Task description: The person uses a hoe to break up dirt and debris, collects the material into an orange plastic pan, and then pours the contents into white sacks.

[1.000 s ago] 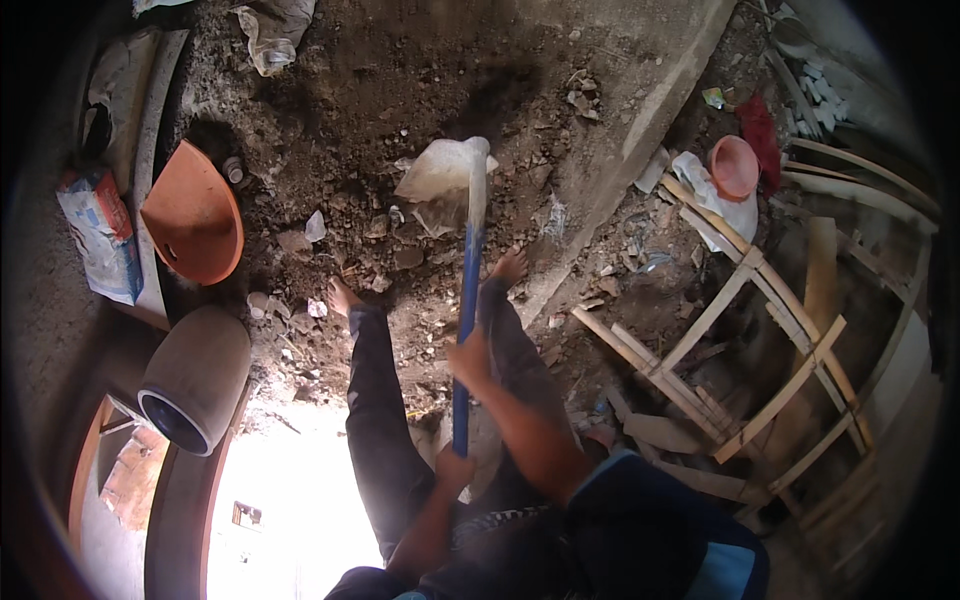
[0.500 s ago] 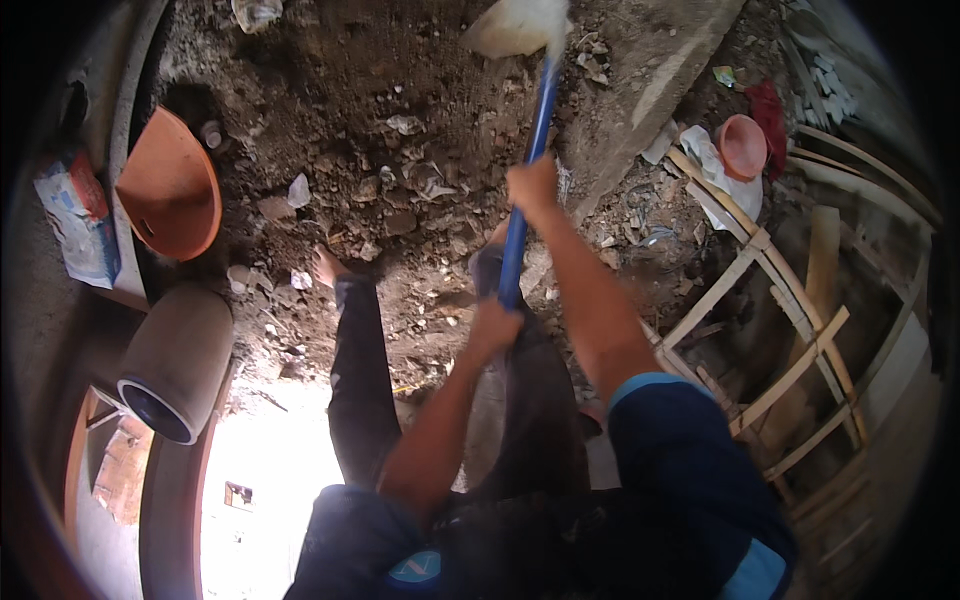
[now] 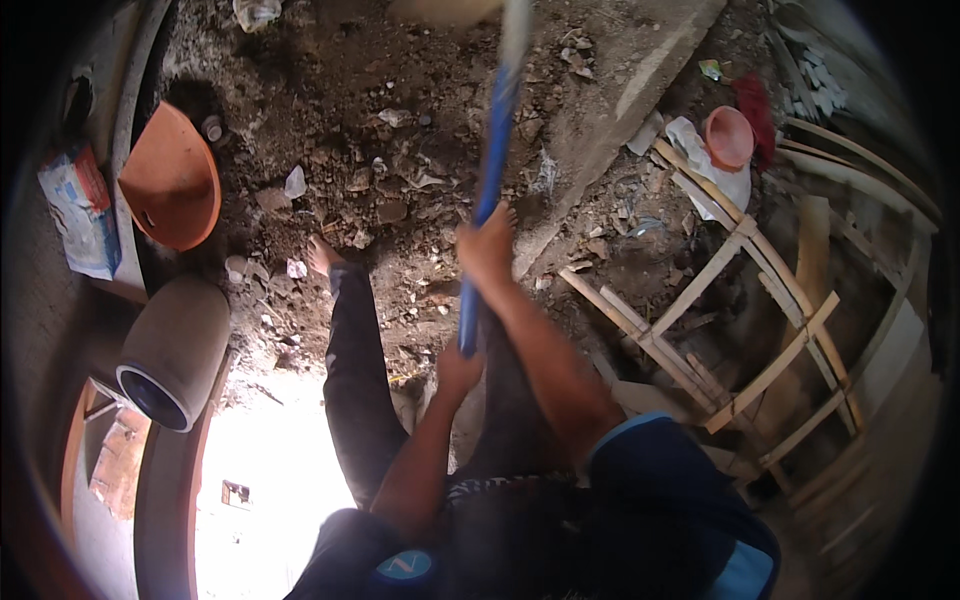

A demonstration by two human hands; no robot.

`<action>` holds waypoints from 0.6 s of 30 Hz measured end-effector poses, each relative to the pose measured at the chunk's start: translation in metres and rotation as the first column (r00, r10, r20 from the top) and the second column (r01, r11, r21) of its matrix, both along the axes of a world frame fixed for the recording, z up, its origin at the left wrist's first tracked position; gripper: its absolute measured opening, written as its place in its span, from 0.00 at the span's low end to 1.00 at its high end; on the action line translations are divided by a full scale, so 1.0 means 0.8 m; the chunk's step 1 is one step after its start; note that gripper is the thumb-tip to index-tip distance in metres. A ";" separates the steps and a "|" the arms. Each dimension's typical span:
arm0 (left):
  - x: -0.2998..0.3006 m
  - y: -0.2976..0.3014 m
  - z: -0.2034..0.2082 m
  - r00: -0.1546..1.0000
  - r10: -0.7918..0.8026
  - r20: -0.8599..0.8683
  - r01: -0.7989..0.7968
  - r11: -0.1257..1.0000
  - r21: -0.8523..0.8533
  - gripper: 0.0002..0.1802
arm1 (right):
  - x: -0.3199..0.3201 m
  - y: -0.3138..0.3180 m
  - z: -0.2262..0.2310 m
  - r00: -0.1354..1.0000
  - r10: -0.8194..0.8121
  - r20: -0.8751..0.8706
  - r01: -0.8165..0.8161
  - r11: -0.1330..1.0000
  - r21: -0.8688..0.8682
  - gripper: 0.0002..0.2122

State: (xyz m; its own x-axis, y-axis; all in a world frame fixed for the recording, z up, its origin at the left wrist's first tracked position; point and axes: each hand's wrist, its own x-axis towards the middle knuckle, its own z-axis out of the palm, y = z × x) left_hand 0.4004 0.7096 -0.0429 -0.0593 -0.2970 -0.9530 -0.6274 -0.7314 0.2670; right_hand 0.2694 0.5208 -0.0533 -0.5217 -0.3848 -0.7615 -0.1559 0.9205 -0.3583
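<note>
Both my hands are wrapped round the blue handle (image 3: 492,150) of a hoe. My left hand (image 3: 461,372) grips its lower end near my right leg. Higher up the handle, my right hand (image 3: 487,250) is closed round it. The pale hoe blade (image 3: 445,10) is blurred and partly cut off by the top edge. It is over dark, stony soil (image 3: 330,100) scattered with rubble and scraps. My bare feet stand on this ground, legs apart.
On the left are an orange scoop-shaped container (image 3: 172,180), a printed sack (image 3: 82,215) and a grey cylindrical vessel (image 3: 175,350) lying tilted. A bamboo lattice (image 3: 745,235) lies to the right, below a pink bowl (image 3: 729,138) and red cloth (image 3: 755,110). A concrete slab (image 3: 620,110) slants across the upper right.
The hoe has swung up and left, its blade now partly out of view. Both hands have moved left and lower in the picture, still holding the handle.
</note>
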 end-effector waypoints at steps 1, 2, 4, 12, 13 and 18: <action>-0.020 -0.015 -0.044 1.000 -0.023 0.014 0.024 0.996 -0.090 0.21 | -0.013 -0.023 -0.017 0.998 -0.051 -0.047 0.047 0.995 -0.084 0.22; -0.032 -0.042 -0.078 0.999 -0.021 -0.039 0.014 0.982 -0.189 0.20 | -0.025 -0.070 -0.004 0.994 -0.107 0.008 0.107 0.977 -0.184 0.19; -0.068 -0.125 -0.116 0.989 -0.109 -0.097 0.086 0.972 -0.219 0.16 | -0.075 -0.111 -0.063 0.984 0.000 -0.177 -0.061 0.938 -0.341 0.19; -0.046 -0.055 -0.091 0.973 0.104 -0.204 -0.086 0.992 0.097 0.15 | -0.069 -0.026 -0.206 0.935 0.249 -0.252 -0.230 0.968 0.103 0.17; -0.040 -0.048 -0.092 0.970 0.147 -0.192 -0.119 0.982 0.146 0.15 | -0.063 -0.022 -0.193 0.961 0.215 -0.172 -0.201 0.975 0.094 0.17; -0.068 -0.128 -0.038 0.988 0.053 -0.143 -0.035 0.991 0.126 0.15 | -0.099 -0.094 -0.155 0.998 0.056 -0.007 -0.056 0.998 0.005 0.16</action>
State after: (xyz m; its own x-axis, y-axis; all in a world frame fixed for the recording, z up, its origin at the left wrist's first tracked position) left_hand 0.3458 0.6072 -0.0732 -0.1896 -0.1836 -0.9645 -0.5552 -0.7901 0.2596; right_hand 0.1901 0.4453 -0.1774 -0.5046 -0.4095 -0.7600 -0.2096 0.9121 -0.3523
